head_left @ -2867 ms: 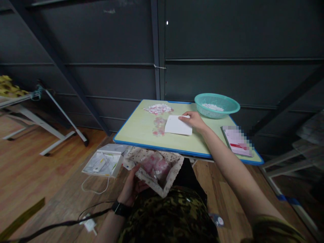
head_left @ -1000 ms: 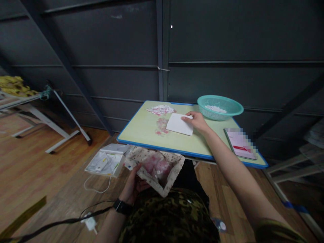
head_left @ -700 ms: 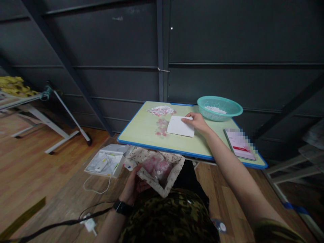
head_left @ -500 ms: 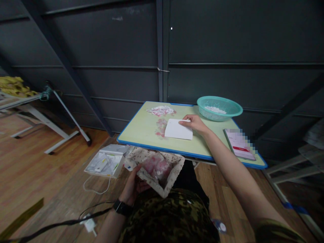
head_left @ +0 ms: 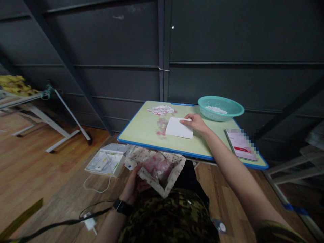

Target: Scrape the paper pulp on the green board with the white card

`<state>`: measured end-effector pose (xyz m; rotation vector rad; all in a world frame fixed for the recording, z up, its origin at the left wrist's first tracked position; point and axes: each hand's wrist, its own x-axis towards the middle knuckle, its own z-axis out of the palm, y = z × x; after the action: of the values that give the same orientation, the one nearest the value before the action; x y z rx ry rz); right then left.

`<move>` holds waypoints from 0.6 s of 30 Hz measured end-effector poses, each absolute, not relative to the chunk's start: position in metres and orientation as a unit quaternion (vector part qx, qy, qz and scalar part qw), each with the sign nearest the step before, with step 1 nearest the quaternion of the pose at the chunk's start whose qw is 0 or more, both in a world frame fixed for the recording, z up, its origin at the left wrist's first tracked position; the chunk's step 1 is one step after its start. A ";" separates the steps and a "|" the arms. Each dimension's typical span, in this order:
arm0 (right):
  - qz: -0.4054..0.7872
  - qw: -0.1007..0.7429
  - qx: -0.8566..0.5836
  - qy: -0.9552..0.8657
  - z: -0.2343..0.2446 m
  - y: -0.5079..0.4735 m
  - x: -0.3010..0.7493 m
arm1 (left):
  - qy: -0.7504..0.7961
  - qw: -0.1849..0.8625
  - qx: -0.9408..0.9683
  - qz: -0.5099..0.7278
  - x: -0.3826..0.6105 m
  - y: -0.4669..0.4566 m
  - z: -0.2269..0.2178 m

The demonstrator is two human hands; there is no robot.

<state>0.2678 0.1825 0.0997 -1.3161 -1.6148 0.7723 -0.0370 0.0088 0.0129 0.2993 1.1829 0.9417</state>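
My right hand (head_left: 196, 124) pinches a blank white card (head_left: 178, 128) by its right edge, thumb on top, low over the table or resting on it. Pink smudges mark the tabletop just left of the card. Below the near table edge, my left hand (head_left: 135, 185) grips the left side of an open pale bag with brown spots (head_left: 152, 180). Inside the bag lie pink and whitish pieces (head_left: 159, 166), too blurred to name. A flat pile of small white and pink pieces (head_left: 162, 110) sits on the table's far left.
The yellow table (head_left: 141, 125) has a blue rim. A turquoise plastic basket (head_left: 220, 114) with white pieces stands at its far right, near a phone or tablet (head_left: 240, 145). Left of the bag is an open white box (head_left: 106, 163) with a cable. A dark panel wall rises behind.
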 end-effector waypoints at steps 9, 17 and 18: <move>0.347 0.438 -0.527 -0.640 0.104 0.181 0.273 | 0.533 0.715 0.142 0.429 -0.036 0.007 0.015; 0.432 0.370 -0.495 -0.656 0.109 0.173 0.269 | 0.536 0.714 0.134 0.429 -0.036 0.007 0.018; 0.445 0.369 -0.490 -0.652 0.109 0.172 0.269 | 0.535 0.715 0.136 0.428 -0.036 0.007 0.018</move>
<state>0.2689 0.1723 0.1091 -1.2588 -1.6744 1.1413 -0.0359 0.0068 0.0183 0.3012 1.1845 0.9487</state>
